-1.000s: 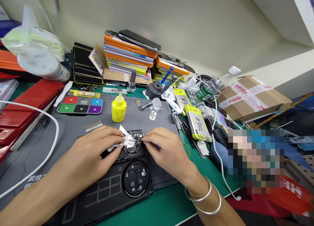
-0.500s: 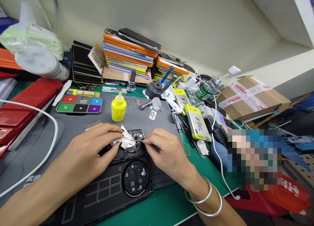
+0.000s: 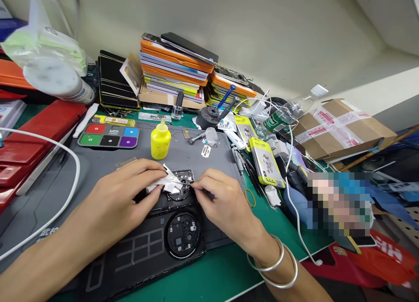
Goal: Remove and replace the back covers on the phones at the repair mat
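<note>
My left hand is closed on a crumpled white tissue, pressed over part of an opened phone. From the other side, my right hand pinches a thin metal tool, whose tip meets the tissue by the camera area. Its exact kind is too small to make out. Below both hands lies a black phone back cover with a round camera ring. My left hand hides much of the phone's left side.
A yellow dropper bottle stands behind my hands on the grey mat. To the right lie tweezers and screwdrivers, yellow battery boxes and a white cable. Boxes are stacked at the back.
The whole view has shifted slightly. Both hands stay at the phone, with the tissue and the thin tool still held and their positions on it slightly altered.
</note>
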The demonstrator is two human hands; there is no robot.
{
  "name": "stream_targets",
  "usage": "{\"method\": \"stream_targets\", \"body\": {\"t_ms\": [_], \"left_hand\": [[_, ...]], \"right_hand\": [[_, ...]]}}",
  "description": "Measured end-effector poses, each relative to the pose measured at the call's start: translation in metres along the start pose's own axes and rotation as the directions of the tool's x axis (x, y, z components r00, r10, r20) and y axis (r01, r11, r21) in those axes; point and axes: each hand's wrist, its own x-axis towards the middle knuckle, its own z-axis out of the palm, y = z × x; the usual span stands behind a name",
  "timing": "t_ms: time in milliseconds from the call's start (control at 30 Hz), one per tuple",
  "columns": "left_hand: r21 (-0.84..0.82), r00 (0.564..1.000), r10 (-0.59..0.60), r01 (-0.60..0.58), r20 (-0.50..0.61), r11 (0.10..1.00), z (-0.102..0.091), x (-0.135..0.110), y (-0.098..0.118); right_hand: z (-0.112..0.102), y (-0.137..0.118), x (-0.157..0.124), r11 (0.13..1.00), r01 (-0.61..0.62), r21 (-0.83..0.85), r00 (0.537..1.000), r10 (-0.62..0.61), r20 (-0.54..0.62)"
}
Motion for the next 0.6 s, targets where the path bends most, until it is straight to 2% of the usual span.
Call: {"method": "stream_targets", "body": {"t_ms": [500,600], "left_hand": [[0.029,0.999,-0.024,0.025,-0.024,0.999,-0.0048,0.0024,0.0035],[0.066,0.997,-0.075,0.077,-0.027,0.995,-0.0079,0.0022,0.005]], "right_hand": [[0.0018,-0.0022,-0.0018,1.0,-0.003,-0.013,1.0,0.004,0.029],[0.0003,0.0003,-0.0013,0.998,-0.022,0.054,0.999,0.024,-0.027]]}}
